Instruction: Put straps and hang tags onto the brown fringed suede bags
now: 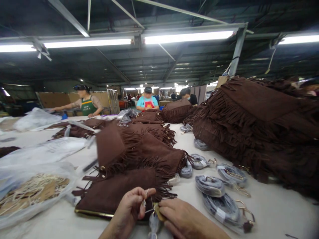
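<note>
My left hand (128,209) pinches a thin white thread (147,199) between finger and thumb, just above a brown suede fringed bag (114,196). My right hand (181,219) holds a small tan tag (159,211) at the thread's lower end, over the bag's fringed corner. A small clear plastic packet (154,223) hangs below, partly hidden by my hands. Several coiled grey straps with gold rings (210,186) lie to the right of my right hand. More fringed bags (147,146) lie stacked beyond the nearest one.
A tall heap of fringed bags (256,132) rises on the right of the white work table (274,215). A plastic bag of tags and cords (32,196) lies on the left. Co-workers (87,103) stand at tables farther back.
</note>
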`<state>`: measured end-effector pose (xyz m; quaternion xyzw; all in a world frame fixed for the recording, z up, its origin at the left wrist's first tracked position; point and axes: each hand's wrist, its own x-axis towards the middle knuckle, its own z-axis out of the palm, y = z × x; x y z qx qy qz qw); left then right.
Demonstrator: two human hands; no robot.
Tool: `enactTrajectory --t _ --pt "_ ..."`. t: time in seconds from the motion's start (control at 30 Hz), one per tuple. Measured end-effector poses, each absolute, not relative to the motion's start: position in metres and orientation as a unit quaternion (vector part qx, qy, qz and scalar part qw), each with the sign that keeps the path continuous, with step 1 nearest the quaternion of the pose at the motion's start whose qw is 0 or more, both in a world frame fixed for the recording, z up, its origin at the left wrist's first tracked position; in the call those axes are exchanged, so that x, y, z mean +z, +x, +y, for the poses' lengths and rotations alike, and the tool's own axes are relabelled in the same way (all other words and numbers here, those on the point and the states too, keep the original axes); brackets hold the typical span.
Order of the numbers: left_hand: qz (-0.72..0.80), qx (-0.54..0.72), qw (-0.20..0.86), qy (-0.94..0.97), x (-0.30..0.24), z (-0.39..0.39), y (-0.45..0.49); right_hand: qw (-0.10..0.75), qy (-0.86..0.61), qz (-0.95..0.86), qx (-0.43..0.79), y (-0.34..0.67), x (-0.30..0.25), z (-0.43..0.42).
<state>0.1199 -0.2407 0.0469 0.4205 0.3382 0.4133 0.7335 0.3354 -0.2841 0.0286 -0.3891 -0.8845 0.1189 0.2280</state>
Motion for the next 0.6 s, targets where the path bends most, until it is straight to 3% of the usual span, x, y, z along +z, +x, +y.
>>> enactTrajectory --t 0.1,0.2,0.33,0.47,0.6 --pt "0.345 0.402 0.708 0.468 0.041 -0.239 0.122 0.231 -0.409 -0.882 -0.031 0.334 0.028 -0.274" --pt "0.318 0.365 0.702 0.523 0.034 -0.237 0.130 0.210 -0.435 -0.870 -0.096 0.329 0.036 -0.264" --pt "0.295 0.356 0.619 0.635 0.040 -0.237 0.139 0.192 -0.446 -0.872 -0.069 0.316 0.049 -0.254" --pt "0.306 0.334 0.497 0.740 0.065 -0.240 0.138 0.276 -0.440 -0.854 -0.008 0.308 0.048 -0.252" --pt "0.370 0.290 0.466 0.750 0.075 -0.239 0.132 0.341 -0.397 -0.852 0.035 0.310 0.041 -0.255"
